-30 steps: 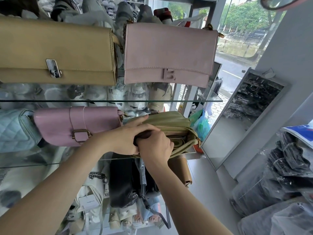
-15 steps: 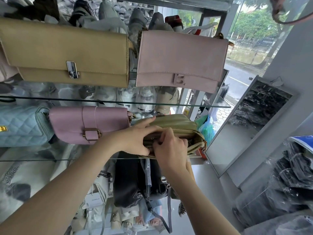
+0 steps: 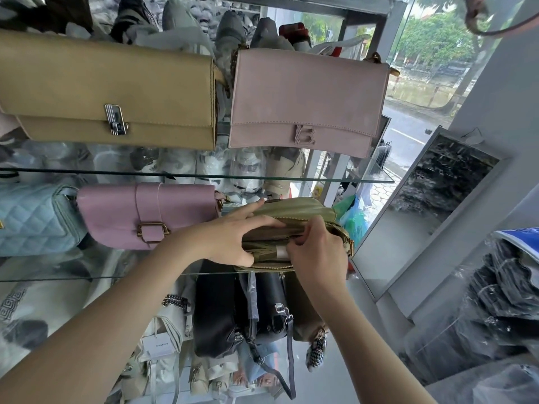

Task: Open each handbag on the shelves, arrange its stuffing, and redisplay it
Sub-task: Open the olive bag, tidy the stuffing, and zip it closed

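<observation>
An olive-green zip handbag [image 3: 297, 209] lies on the middle glass shelf [image 3: 73, 277], its zip mouth open toward me. Brownish paper stuffing [image 3: 262, 247] shows inside the opening. My left hand [image 3: 230, 234] grips the bag's left end, thumb under and fingers spread over the top. My right hand [image 3: 318, 252] has its curled fingers dipped into the opening, on the stuffing; the fingertips are hidden inside.
A pink buckle bag [image 3: 145, 214] and a light-blue quilted bag [image 3: 32, 220] stand to the left on the same shelf. A tan clutch [image 3: 108, 91] and a pink suede bag [image 3: 306, 100] stand on the shelf above. Black and white bags hang below. A mirror [image 3: 431, 205] leans at right.
My right hand has shifted right along the bag's opening, so more of the stuffing shows. The view has tilted slightly; the left hand keeps its hold.
</observation>
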